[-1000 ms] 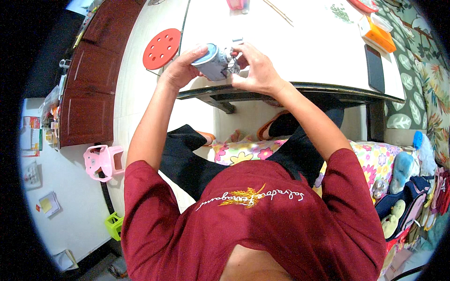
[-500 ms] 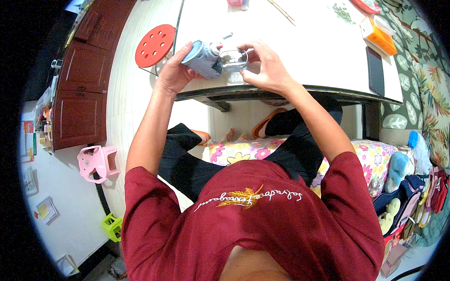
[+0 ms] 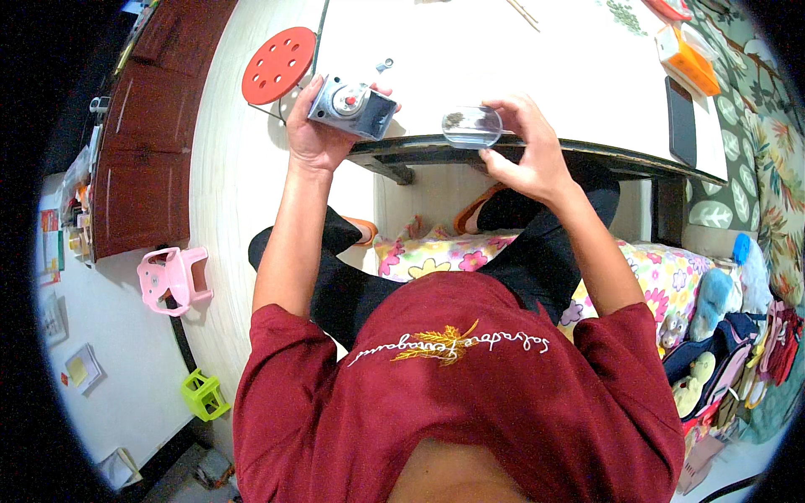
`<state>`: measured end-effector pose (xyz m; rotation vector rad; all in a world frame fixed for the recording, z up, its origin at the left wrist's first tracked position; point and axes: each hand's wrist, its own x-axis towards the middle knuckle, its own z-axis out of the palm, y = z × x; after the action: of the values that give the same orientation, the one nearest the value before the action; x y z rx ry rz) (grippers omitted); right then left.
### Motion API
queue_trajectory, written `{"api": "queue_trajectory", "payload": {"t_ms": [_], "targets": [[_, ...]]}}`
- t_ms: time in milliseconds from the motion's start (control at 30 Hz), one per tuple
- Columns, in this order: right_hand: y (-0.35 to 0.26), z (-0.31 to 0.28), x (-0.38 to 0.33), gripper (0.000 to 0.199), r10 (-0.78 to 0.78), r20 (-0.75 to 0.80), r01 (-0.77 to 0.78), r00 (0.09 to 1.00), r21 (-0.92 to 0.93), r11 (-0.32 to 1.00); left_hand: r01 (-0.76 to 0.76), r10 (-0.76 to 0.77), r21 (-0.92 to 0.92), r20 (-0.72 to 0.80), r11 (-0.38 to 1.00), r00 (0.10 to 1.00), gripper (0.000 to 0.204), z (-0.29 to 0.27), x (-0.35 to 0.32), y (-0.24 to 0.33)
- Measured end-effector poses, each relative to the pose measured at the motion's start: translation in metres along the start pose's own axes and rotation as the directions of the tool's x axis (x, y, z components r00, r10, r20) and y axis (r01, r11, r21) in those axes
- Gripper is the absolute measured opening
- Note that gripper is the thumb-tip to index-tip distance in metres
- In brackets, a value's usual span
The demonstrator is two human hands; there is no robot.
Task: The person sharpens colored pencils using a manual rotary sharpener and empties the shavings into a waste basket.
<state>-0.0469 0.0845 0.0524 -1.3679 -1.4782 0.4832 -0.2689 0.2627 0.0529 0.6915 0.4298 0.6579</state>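
Observation:
My left hand (image 3: 317,130) is wrapped round a blue-grey hand-crank pencil sharpener (image 3: 356,107), held tilted over the table's near edge. A red spot and a dark open hollow show on it. The small crank knob (image 3: 385,64) sticks out past it. To the right, my right hand (image 3: 528,147) pinches a clear plastic shavings tray (image 3: 472,127) between thumb and fingers. Dark bits lie inside the tray. Sharpener and tray are apart, both held up near the table edge.
The white table (image 3: 570,75) bears thin sticks (image 3: 524,12), green bits (image 3: 625,18), an orange tissue box (image 3: 689,60) and a dark flat slab (image 3: 681,121). A red round stool (image 3: 279,65) stands left of it. Pink (image 3: 176,281) and green (image 3: 204,396) small stools stand farther left.
The clear tray has come away from the sharpener and moved right with my right hand. My left hand has turned the sharpener, so its hollow now shows.

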Motion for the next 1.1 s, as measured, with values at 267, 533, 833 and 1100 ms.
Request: {"api": "queue_trajectory", "payload": {"t_ms": [267, 533, 833, 1100], "targets": [[0.023, -0.034, -0.004, 0.049, -0.039, -0.188, -0.026, 0.981, -0.329, 0.944, -0.117, 0.148, 0.192, -0.153, 0.974, 0.977, 0.054, -0.006, 0.008, 0.018], [0.035, -0.047, -0.012, 0.047, 0.003, -0.240, -0.096, 0.971, -0.375, 0.922, -0.030, 0.282, 0.879, -0.120, 0.475, 0.952, 0.044, -0.007, 0.029, 0.024], [0.014, -0.034, -0.097, 0.048, 0.123, -0.138, -0.149, 0.983, -0.203, 0.968, -0.070, 0.378, 0.884, -0.125, 0.461, 0.917, 0.053, -0.022, 0.031, 0.026], [0.053, -0.008, -0.145, 0.048, 0.384, -0.201, -0.427, 0.901, -0.262, 0.865, -0.350, 0.685, 0.868, 0.017, 0.352, 0.729, 0.039, 0.002, 0.001, 0.008]]}}
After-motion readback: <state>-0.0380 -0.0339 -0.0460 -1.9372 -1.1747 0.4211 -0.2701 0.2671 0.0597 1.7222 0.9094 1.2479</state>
